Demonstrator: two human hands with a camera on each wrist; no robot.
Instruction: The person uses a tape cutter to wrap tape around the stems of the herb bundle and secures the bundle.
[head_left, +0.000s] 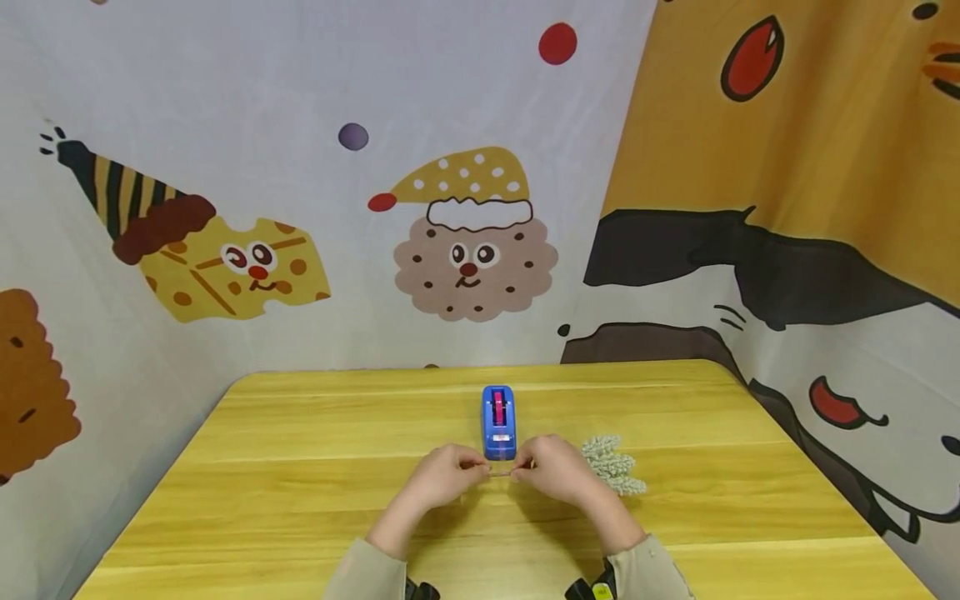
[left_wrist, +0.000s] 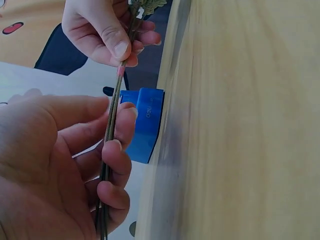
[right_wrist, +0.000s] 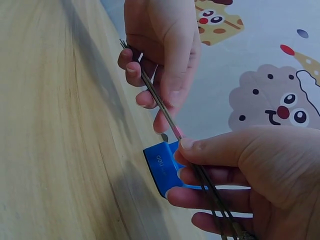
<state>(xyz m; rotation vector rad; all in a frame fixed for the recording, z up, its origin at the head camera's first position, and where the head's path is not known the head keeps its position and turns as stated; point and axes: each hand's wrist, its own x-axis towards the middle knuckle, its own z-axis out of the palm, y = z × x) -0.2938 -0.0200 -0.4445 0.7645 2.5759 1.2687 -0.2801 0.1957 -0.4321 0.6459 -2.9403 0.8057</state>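
Note:
A bundle of thin dark stems stretches between both hands just above the yellow table, in front of a blue tape dispenser. My left hand pinches the bare stem ends with curled fingers. At the foliage end my right hand grips the stems between thumb and fingers. The pale green sprigs trail out to its right. A small bit of pink tape sits on the stems by the right thumb, and also shows as pink tape in the left wrist view.
The dispenser stands close behind the hands and holds a pink roll. A cartoon-printed cloth backdrop rises behind the table and along its right side. Bare tabletop extends left and right of the hands.

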